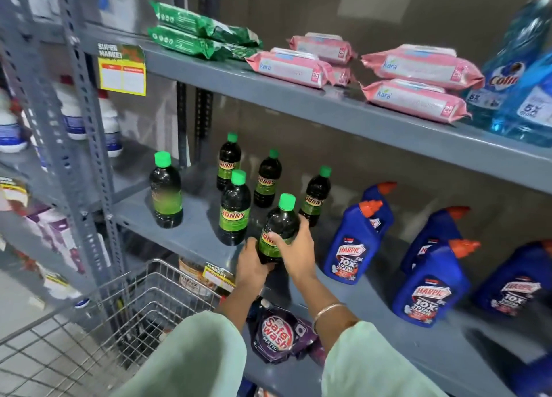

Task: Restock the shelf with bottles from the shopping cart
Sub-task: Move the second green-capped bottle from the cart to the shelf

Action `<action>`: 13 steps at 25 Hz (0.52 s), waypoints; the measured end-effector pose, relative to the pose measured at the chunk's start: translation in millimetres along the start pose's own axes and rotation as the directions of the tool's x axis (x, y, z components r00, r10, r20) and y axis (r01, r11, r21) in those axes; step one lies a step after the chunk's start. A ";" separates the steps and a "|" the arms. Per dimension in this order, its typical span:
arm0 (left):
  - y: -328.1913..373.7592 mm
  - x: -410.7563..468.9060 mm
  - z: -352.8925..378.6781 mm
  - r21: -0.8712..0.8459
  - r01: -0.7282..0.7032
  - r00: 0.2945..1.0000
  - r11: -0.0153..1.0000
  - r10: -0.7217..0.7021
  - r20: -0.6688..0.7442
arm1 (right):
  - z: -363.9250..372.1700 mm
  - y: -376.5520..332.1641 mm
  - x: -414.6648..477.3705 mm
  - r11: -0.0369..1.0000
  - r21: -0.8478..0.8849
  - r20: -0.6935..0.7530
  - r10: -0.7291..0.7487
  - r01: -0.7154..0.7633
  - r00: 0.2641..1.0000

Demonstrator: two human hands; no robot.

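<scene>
A wire shopping cart stands at lower left, beside the grey shelf. On the shelf, five dark Sunny bottles with green caps stand upright. Just right of them, the left hand cups the base of a sixth Sunny bottle, and the right hand wraps its label; both grips close around it at the shelf's front edge. Further right stand blue Harpic bottles.
</scene>
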State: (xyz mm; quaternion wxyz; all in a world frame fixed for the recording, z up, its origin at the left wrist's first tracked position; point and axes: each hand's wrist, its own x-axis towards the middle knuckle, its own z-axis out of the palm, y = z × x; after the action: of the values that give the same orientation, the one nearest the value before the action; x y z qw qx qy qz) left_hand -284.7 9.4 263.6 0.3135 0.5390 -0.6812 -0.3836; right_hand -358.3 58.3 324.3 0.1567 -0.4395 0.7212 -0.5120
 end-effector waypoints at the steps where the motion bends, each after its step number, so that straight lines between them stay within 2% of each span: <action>1: 0.7 -0.7 -1.9 -0.009 0.006 1.000 1.000 -0.006 0.017 | 1.8 1.4 -0.9 1.000 0.000 -0.007 0.025 -0.025 1.000; 13: 2.1 -19.2 12.6 -0.007 -0.028 0.999 1.000 0.028 -0.024 | -14.9 8.3 -11.9 1.000 0.025 -0.020 0.005 -0.004 1.000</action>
State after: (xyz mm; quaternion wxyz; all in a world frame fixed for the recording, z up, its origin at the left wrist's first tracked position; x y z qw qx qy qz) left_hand -292.0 30.7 258.7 0.3287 0.5330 -0.6835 -0.3752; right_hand -365.7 77.4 320.7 0.1560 -0.4306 0.7174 -0.5250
